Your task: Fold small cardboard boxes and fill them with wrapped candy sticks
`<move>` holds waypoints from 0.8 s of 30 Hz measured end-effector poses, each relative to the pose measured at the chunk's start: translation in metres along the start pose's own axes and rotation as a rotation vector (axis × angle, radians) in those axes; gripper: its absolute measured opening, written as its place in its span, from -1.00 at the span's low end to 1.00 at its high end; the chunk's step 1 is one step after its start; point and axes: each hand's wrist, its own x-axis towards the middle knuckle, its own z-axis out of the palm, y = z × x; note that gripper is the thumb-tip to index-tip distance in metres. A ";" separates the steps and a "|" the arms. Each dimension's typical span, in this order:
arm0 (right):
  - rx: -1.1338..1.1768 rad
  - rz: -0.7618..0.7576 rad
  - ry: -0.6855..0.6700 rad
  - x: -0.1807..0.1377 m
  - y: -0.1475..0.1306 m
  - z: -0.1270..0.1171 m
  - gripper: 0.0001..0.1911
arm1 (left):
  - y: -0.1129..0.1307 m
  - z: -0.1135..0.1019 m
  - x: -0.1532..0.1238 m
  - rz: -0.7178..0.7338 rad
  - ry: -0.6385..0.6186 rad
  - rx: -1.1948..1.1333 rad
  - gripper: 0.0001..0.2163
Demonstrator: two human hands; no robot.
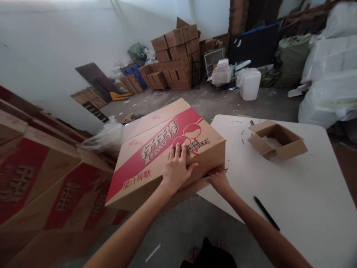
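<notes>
The left hand (176, 166) lies flat on the top face of a large brown cardboard carton with a red printed band and white lettering (156, 152), its fingers (178, 150) stretched out together and the thumb bent over the near upper edge; its grip is wide and closes on nothing, only pressing down on the carton. The right hand (219, 178) sits at the carton's lower right corner, fingers tucked under the bottom edge and gripping the cardboard there, so its grip is narrow and holds the carton from below.

The carton is tilted, its right end meeting the left edge of a white rounded desk (292, 193) and its left end hanging out past the desk over the grey concrete floor (181, 227).

On the desk, well apart from the hands, stands a small open brown cardboard box with its flaps turned out (277, 140). A slim black pen (266, 213) lies nearer the front edge, just beside the right forearm.

To the left stand more red and brown printed cartons (41, 178), with a crumpled clear plastic bag (107, 137) behind them. Plain brown boxes in a stack (175, 56) stand against the far wall, and bulky white sacks (329, 82) are piled on the right.
</notes>
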 end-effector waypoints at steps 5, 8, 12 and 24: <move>-0.008 0.024 0.135 -0.006 -0.029 0.024 -0.89 | -0.007 0.004 0.024 -0.076 0.075 0.044 -0.08; -0.007 -0.089 0.327 -0.024 -0.029 0.022 -0.74 | -0.033 -0.002 0.044 -0.114 0.081 0.036 -0.14; 0.023 -0.256 0.572 -0.065 -0.025 0.021 -0.62 | -0.080 -0.006 0.062 -0.232 0.050 0.031 -0.22; -0.003 -0.308 0.517 -0.117 0.014 0.029 -0.69 | -0.122 -0.003 0.056 -0.263 0.126 -0.040 -0.20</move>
